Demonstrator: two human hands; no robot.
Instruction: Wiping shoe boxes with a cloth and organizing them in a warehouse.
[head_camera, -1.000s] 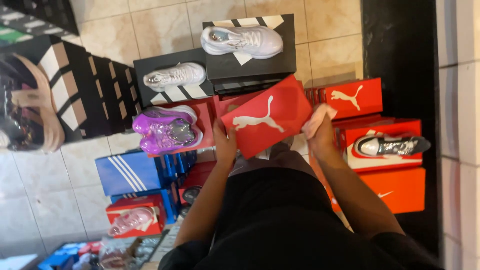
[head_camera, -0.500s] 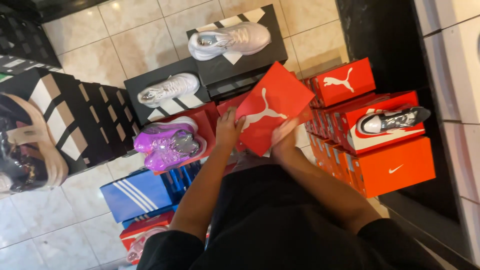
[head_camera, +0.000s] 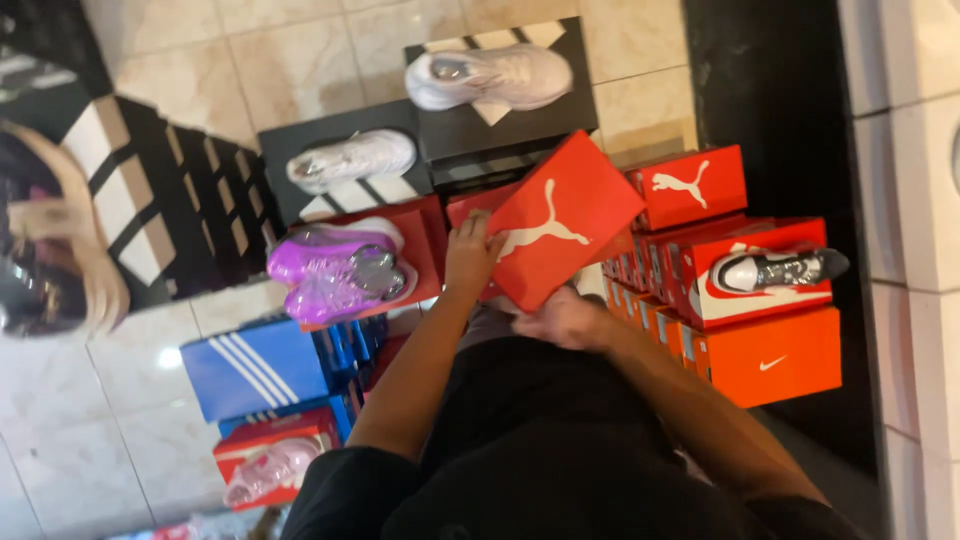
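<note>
left hand (head_camera: 472, 255): fingers grip red shoebox lid (head_camera: 560, 228) | right hand (head_camera: 565, 320): under lid, grip unclear | purple shoes (head_camera: 340, 270) just beside

A red shoebox lid (head_camera: 560, 232) with a white leaping-animal emblem on its flat top — a shallow rectangle with short rims — is held tilted, one corner pointing up and away. It sits between both hands above the stacked shoeboxes: the left hand (head_camera: 474, 256) grips its left edge — the right hand (head_camera: 565, 320) supports its lower corner.
</note>
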